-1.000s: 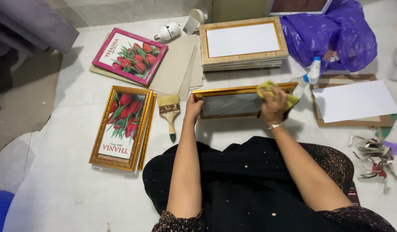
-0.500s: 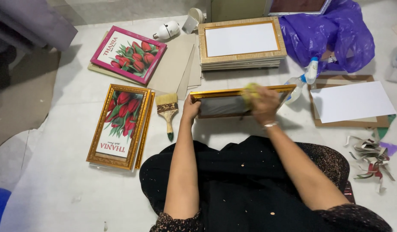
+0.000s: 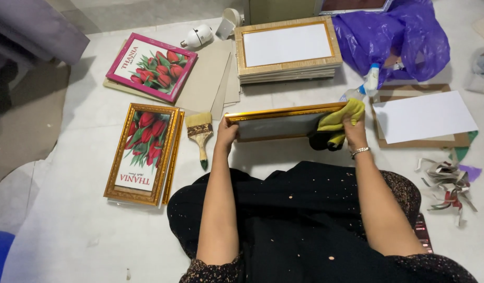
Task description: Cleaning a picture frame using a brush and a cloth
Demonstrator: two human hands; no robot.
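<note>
1. The left hand (image 3: pixel 226 137) clamps the left end of the gold picture frame (image 3: pixel 276 121) at centre frame.
2. The right hand (image 3: pixel 354 133) presses a yellow cloth (image 3: pixel 340 116), fingers closed on it, onto the frame's right end.
3. A paintbrush (image 3: pixel 200 133) lies just left.

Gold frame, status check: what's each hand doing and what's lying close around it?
Left hand grips gold frame at its left end. Right hand presses yellow cloth on its right end. Paintbrush lies just left; spray bottle just beyond.

A pale sheet (image 3: pixel 69 209) covers the floor across most of the frame. Bare grey-brown floor (image 3: pixel 22 141) shows at the left edge. Grey fabric (image 3: pixel 27 26) fills the upper left corner. The light is soft and even.
</note>
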